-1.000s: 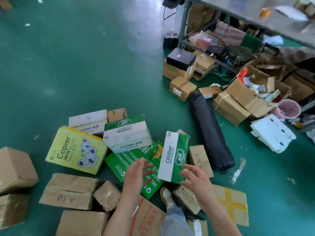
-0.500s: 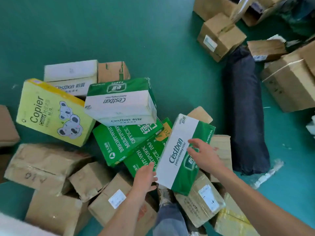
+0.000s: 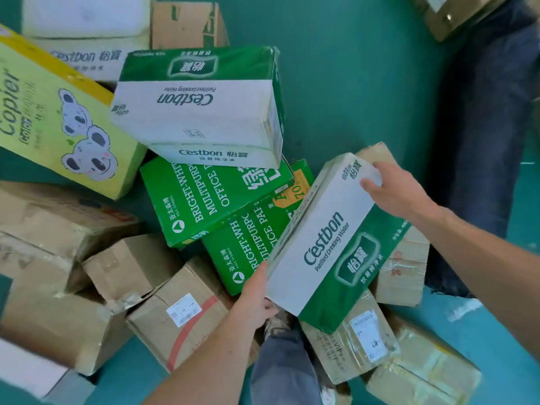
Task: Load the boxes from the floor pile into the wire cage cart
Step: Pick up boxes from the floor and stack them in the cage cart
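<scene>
Your left hand (image 3: 254, 301) and right hand (image 3: 398, 194) grip the tilted Cestbon box (image 3: 323, 247) above the pile (image 3: 187, 318) on the green floor (image 3: 356, 83).

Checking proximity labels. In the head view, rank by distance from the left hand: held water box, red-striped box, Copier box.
1. held water box: touching; the left hand grips its near corner.
2. red-striped box: just left of the hand, low in the pile.
3. Copier box: far upper left.
</scene>
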The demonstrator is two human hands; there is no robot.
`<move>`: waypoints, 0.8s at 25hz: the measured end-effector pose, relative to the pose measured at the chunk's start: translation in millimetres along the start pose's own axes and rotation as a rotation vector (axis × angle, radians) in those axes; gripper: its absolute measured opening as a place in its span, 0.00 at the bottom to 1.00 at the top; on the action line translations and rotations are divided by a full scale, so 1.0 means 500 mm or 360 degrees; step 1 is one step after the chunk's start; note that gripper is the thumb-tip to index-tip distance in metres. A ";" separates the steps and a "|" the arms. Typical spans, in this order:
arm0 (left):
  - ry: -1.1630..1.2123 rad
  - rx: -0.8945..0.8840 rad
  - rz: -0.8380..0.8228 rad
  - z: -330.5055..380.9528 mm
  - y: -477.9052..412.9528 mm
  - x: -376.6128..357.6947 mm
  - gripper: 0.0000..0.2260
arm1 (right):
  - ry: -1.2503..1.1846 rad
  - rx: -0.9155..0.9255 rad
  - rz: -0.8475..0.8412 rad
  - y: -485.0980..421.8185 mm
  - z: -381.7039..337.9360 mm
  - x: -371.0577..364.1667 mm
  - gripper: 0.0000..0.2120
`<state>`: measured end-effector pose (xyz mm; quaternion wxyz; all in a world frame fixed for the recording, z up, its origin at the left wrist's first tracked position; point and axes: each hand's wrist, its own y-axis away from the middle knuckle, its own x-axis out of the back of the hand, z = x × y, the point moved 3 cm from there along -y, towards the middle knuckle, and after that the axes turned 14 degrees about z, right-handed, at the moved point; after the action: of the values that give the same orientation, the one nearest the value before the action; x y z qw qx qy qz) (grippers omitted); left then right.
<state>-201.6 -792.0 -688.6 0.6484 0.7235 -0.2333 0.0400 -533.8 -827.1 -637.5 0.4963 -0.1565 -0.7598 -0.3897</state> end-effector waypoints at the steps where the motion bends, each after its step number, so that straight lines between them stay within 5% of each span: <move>1: 0.0093 0.0021 0.0011 -0.004 0.001 0.005 0.22 | 0.0008 -0.0022 -0.0021 0.010 0.012 -0.001 0.23; 9: 0.0374 -0.0338 0.0394 0.001 0.068 0.200 0.23 | -0.0236 -0.0157 0.0075 0.172 -0.040 0.089 0.21; 14: 0.0557 -0.0599 0.0354 -0.022 0.187 0.454 0.12 | -0.0431 -0.0157 0.0106 0.347 -0.188 0.176 0.18; 18: 0.0767 -0.0876 0.0223 -0.124 0.271 0.710 0.21 | -0.0653 0.0006 0.0106 0.542 -0.350 0.221 0.16; 20: 0.1044 -0.0941 0.0225 -0.214 0.318 0.863 0.18 | -0.0716 0.0182 0.0036 0.668 -0.456 0.239 0.15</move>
<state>145.8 -820.7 -370.4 0.8627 0.4385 -0.0657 0.2432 -235.7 -799.0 -340.4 0.3269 -0.2195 -0.8704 -0.2956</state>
